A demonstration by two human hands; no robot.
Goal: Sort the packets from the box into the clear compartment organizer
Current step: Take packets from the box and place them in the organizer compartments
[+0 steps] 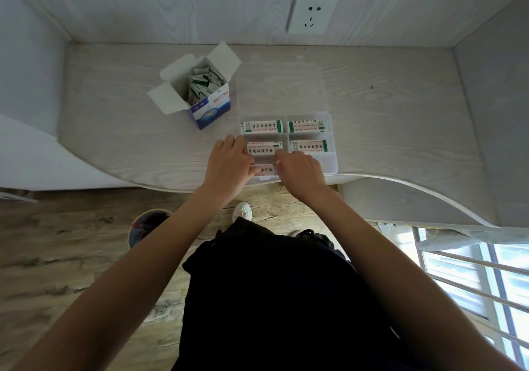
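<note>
Over organizer [329, 147] near-left cell: both hands' fingers pinch white packet [264, 169], red print, ends hidden.

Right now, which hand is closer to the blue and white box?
Left. The left hand sits just in front of the blue and white box; the right hand is farther off, over the organizer.
</note>
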